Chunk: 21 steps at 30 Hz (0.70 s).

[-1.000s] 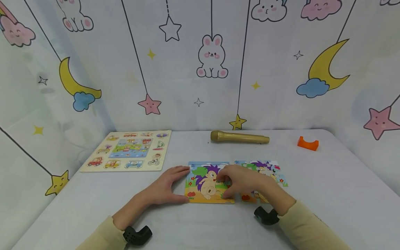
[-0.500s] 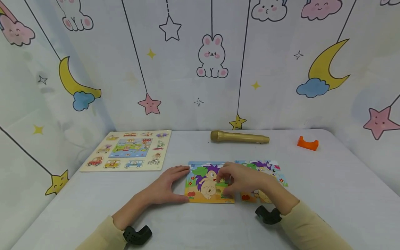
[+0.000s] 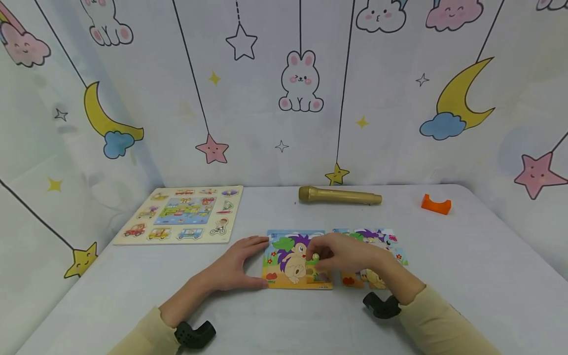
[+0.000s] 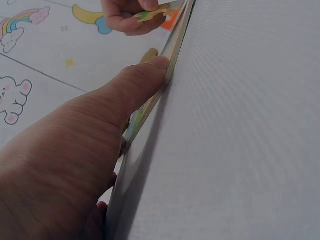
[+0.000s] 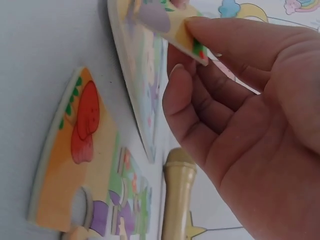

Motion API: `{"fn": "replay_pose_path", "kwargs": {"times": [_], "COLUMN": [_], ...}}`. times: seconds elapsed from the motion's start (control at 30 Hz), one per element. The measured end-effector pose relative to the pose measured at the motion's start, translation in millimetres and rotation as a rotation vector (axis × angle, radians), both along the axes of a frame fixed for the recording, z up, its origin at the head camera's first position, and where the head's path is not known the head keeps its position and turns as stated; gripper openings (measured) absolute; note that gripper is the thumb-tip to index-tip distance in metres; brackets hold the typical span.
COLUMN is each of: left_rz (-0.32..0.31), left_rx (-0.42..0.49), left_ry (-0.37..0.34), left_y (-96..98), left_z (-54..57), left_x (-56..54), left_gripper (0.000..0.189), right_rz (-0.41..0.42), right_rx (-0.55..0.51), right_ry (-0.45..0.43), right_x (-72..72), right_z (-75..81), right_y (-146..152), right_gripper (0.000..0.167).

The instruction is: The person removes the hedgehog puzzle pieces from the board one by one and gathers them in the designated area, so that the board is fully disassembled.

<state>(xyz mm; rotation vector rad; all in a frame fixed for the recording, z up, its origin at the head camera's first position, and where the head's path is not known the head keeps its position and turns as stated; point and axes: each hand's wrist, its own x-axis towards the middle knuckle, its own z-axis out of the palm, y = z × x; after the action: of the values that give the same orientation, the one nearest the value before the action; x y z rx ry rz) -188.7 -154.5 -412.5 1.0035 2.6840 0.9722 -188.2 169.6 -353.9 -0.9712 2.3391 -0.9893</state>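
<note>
My left hand (image 3: 235,264) lies at the left side of a hedgehog puzzle board (image 3: 284,285), fingers along its upper left and thumb at the lower left corner. In the left wrist view the thumb (image 4: 142,75) touches the board's edge. My right hand (image 3: 350,254) is over the board's right part, pinching a puzzle piece (image 5: 172,30) between thumb and fingers. That piece is tilted, with tan, grey-purple, green and red print. Under the right hand, part of the board's lower right print shows. Close by on the right lie loose puzzle pieces (image 3: 352,281), partly hidden by the right wrist.
A cream vehicle puzzle board (image 3: 133,239) lies at the back left. A gold microphone-shaped object (image 3: 341,195) rests along the back, and an orange curved block (image 3: 437,204) is at the back right. A printed cloth (image 3: 262,108) hangs behind the white table (image 3: 275,325).
My right hand has drawn the piece up and slightly away from the board, uncovering more of the lower right print. The left hand has stayed in place.
</note>
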Motion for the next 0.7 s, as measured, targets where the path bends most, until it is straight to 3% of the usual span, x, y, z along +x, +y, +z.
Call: {"fn": "replay_pose_path", "kwargs": {"times": [0.13,0.27,0.47,0.7], "left_rz": [0.001,0.001,0.002,0.003], "left_rx": [0.001,0.001,-0.004,-0.007], "left_ry": [-0.003,0.002,0.002,0.000], "left_y": [0.0,0.1,0.3,0.0], "left_z": [0.4,1.0,1.8,1.4], "left_x": [0.2,0.1,0.5,0.2], "left_gripper": [0.091,0.090,0.091,0.091], "right_rz": [0.024,-0.002,-0.089,-0.125], "right_rx": [-0.065,-0.078,-0.053,-0.006], "right_ry": [-0.001,0.010,-0.005,-0.022], "right_x": [-1.4,-2.3,0.7,6.8], "right_z": [3.5,12.7,25.9,27.6], "right_y": [6.2,17.0,42.9,82.7], "right_gripper": [0.012,0.011,0.010,0.010]}}
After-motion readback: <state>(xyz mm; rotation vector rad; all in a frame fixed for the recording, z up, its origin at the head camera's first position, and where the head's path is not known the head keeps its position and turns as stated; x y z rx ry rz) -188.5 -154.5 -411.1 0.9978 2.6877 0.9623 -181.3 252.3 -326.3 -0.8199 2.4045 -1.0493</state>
